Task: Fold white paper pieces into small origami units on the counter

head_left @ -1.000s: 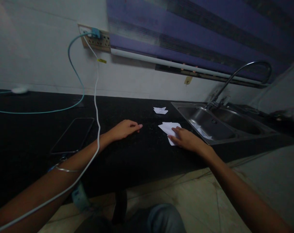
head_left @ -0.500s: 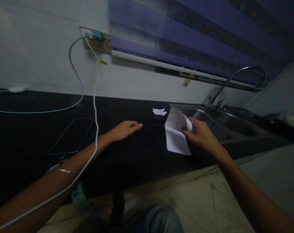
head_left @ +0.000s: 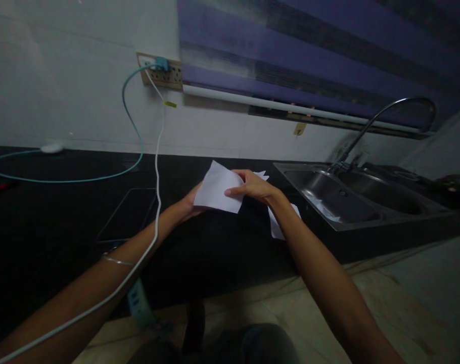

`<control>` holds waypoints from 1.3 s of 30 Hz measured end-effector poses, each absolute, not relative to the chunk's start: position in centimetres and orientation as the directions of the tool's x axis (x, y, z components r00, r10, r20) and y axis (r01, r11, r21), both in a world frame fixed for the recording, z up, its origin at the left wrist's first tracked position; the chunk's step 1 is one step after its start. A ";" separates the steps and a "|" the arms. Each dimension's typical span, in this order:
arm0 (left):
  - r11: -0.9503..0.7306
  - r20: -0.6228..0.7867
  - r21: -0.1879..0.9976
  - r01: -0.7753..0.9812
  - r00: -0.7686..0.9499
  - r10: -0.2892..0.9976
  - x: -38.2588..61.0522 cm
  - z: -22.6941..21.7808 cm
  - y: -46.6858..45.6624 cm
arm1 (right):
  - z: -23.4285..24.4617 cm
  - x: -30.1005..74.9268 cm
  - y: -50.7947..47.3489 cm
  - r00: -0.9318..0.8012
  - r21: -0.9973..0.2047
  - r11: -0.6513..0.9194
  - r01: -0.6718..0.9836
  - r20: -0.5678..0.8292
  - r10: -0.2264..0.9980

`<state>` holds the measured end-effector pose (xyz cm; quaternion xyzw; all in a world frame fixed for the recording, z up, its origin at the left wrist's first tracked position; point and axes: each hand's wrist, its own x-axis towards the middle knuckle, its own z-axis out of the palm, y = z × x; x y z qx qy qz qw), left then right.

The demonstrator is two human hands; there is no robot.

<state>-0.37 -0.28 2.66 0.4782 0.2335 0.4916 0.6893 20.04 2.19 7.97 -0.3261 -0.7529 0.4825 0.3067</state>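
A square white sheet of paper point(head_left: 217, 189) is held up over the counter between both hands. My right hand point(head_left: 253, 185) pinches its right side, thumb on the near face. At the left edge of the sheet, my left hand point(head_left: 190, 205) supports it from behind; most of its fingers are hidden by the paper. Beyond my right hand, part of a folded paper boat point(head_left: 262, 175) shows on the counter. Another white sheet point(head_left: 276, 226) lies under my right forearm, partly covered by it.
A dark phone point(head_left: 127, 215) lies on the black counter point(head_left: 215, 263) left of my hands. A white cable point(head_left: 157, 177) hangs across my left forearm, and a teal cable point(head_left: 127, 116) loops from the wall socket point(head_left: 171, 76). The steel sink point(head_left: 339, 199) stands at the right.
My right hand has moved left with a sheet, bringing it to my left hand. Another sheet now lies on the counter where it was. The view has shifted slightly.
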 end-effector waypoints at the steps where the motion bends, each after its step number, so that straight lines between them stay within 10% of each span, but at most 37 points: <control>1: 0.066 0.135 0.900 -0.431 0.418 0.898 -0.3 2.6 -0.3 | 7.6 20.0 2.5 -0.576 -0.920 0.342 0.193 0.176 0.798; 8: -0.141 0.156 0.988 -0.067 0.365 0.918 0.3 3.3 -0.3 | 5.2 19.1 3.4 -0.467 -0.919 0.390 0.061 0.319 0.825; 19: -0.385 0.354 0.865 0.322 0.152 0.923 -0.8 2.7 0.8 | 4.2 16.9 2.7 -0.246 -0.971 0.082 -0.225 0.137 0.960; 26: -0.339 0.361 0.894 0.295 -0.025 0.932 -0.9 3.3 0.5 | 3.6 17.6 2.0 -0.350 -0.986 0.161 0.049 0.135 0.927; 39: -0.288 0.274 0.957 0.040 0.206 0.939 -1.5 3.3 0.5 | 3.3 18.3 3.0 -0.368 -0.952 0.295 0.086 0.245 0.897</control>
